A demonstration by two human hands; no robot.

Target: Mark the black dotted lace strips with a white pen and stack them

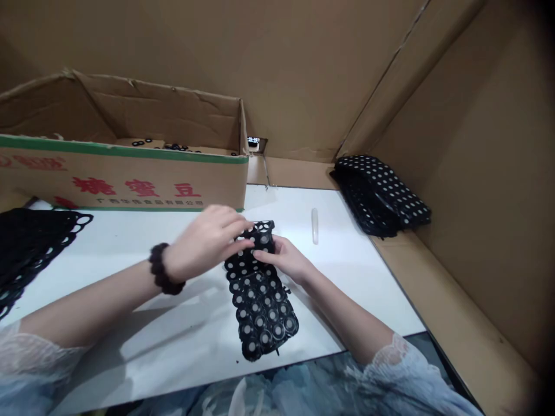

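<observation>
A black rubber-like sheet (260, 309) of round cells with pale grey dots lies lengthwise on the white table. Its far end is an openwork strip of see-through holes. My right hand (290, 260) grips the sheet's right edge near that end, thumb on top and the other fingers hidden behind or beneath it. Over the far left part of the sheet is my left hand (212, 237), its thumb and fingertips apart. Whether those fingertips touch the sheet is hard to make out. A dark beaded bracelet circles my left wrist.
A cardboard box (160, 179) with small black rings inside stands at the back left. Black holed sheets (34, 242) are piled at left. More dotted black sheets (385, 190) lean at the right. A translucent stick (314, 225) lies on the white table (347, 271); cardboard walls surround it.
</observation>
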